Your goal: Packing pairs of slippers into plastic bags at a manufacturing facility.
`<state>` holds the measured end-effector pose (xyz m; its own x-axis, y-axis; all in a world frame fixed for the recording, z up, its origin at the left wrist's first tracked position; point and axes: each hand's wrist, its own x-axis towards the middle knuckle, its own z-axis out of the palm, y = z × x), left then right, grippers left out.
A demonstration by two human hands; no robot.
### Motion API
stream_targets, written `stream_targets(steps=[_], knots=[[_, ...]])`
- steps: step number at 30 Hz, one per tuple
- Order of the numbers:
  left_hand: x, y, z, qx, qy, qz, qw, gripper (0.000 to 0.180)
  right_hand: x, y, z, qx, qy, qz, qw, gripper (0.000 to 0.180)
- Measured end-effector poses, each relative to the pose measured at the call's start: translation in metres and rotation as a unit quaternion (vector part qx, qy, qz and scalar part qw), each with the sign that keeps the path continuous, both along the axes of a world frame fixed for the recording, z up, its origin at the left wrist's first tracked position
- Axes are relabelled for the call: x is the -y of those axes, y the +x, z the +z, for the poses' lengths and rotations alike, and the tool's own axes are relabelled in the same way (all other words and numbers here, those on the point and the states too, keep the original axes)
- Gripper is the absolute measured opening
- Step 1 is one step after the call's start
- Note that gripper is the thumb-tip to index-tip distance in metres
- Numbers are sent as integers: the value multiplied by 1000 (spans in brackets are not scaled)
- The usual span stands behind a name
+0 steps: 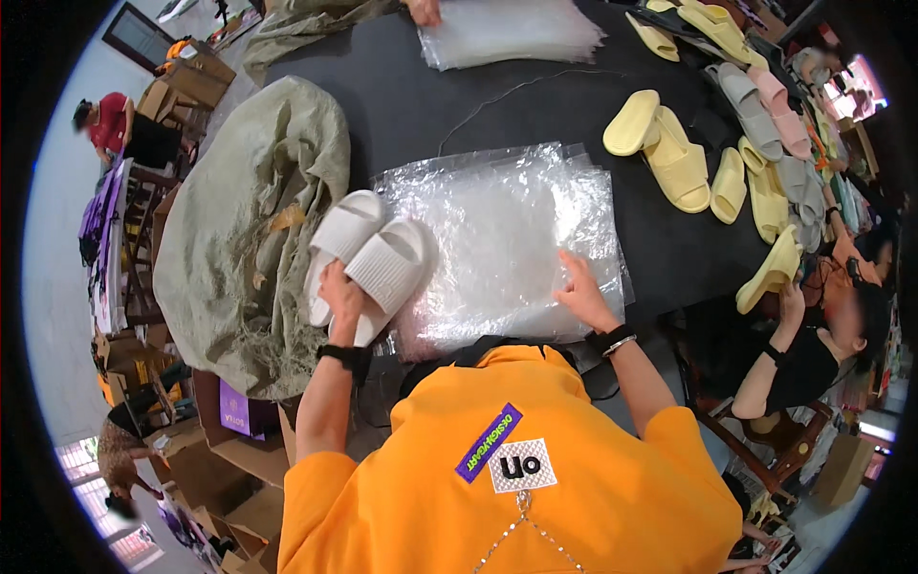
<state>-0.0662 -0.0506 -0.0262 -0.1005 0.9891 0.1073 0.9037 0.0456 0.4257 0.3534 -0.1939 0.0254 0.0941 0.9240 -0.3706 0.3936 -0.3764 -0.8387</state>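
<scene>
A pair of white slide slippers lies side by side at the left edge of a stack of clear plastic bags. My left hand grips the pair near the middle, its fingers closed around the inner edges. Over the right part of the bag stack is my right hand, fingers stretched and apart, holding nothing that I can see. It is close to the top bag; whether it touches the plastic I cannot tell.
A bulging grey-green woven sack stands left of the slippers. Yellow slides lie on the dark table to the right, with grey and pink ones beyond. Another bag stack lies at the far side. A co-worker at right holds a yellow slide.
</scene>
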Motion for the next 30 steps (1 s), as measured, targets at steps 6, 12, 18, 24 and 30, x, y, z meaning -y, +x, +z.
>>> stream_targets(steps=[6, 12, 18, 24, 30], knots=[[0, 52, 106, 141, 121, -205, 961, 28, 18, 1, -18, 243, 105, 84, 961, 93], [13, 153, 120, 81, 103, -427, 895, 35, -13, -9, 90, -130, 127, 44, 982, 95], [33, 215, 119, 119, 89, -506, 850, 29, -6, 8, 52, -126, 144, 14, 981, 44], [40, 214, 129, 224, 140, -370, 891, 29, 2, 49, 64, -200, 162, -108, 960, 39], [36, 183, 103, 248, 54, -338, 906, 18, -20, 160, 95, -240, 309, -340, 855, 39]])
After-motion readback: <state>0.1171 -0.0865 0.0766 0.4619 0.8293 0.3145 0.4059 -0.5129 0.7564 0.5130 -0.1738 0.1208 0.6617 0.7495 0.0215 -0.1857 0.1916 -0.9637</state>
